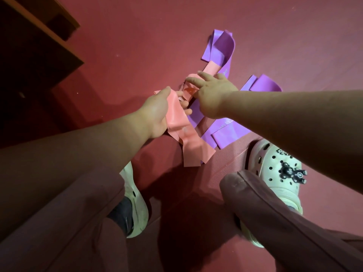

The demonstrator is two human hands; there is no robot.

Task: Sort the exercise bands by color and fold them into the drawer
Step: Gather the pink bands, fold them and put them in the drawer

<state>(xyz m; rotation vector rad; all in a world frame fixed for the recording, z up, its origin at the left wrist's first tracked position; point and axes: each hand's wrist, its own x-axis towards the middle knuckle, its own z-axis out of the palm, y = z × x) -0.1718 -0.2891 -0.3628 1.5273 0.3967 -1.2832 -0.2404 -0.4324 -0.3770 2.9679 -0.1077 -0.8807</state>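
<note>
1. Gripping a pink exercise band at centre frame, the left hand had its fingers curled round the strip, whose loose ends hung down toward the lower middle.
2. The right hand reached in from the right edge, its fingers stretched out and fairly wide, tips resting on a second pink band in the pile.
3. That second pink band lay across the purple exercise bands, which sprawled on the red floor from upper centre to just right of centre, some looped, some flat.
4. A white clog with a dark bear charm stood at lower right, touching the nearest purple strip; another white clog showed at lower centre.
5. A dark wooden cabinet filled the upper left corner, well apart from the bands.
</note>
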